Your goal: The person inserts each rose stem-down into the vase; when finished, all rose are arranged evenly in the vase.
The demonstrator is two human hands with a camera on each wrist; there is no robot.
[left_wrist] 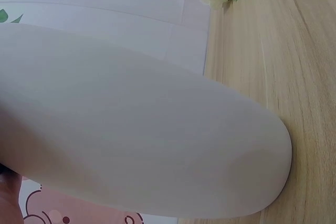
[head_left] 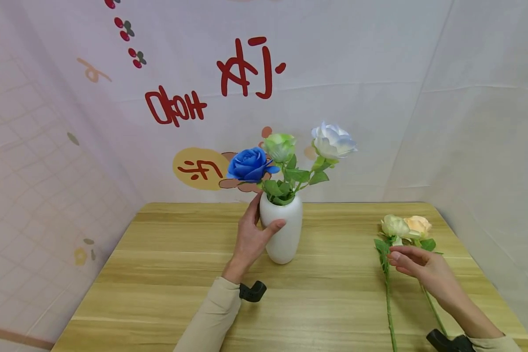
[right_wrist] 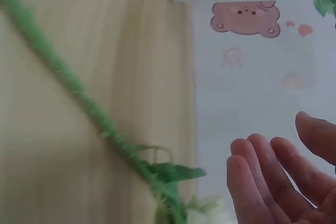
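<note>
My left hand [head_left: 253, 237] grips a white vase [head_left: 286, 237] near its upper part, thumb across the front and fingers round the far left side. The vase stands upright on the table and fills much of the left wrist view. In it are a blue rose [head_left: 250, 165], a light green flower [head_left: 280, 147] and a white flower [head_left: 333, 141] with a pale blue tint. My right hand [head_left: 429, 271], its fingers slightly bent with nothing between them, hovers over two flowers lying at the right: a cream-green one [head_left: 395, 226] and a peach one [head_left: 418, 226]. A green stem [right_wrist: 79, 90] crosses the right wrist view.
The wooden table [head_left: 158, 274] reaches back to a pale cloth backdrop [head_left: 356, 58] with red characters and cartoon prints. More cloth [head_left: 501, 146] hangs along the right side. Black wrist cameras sit at both cuffs.
</note>
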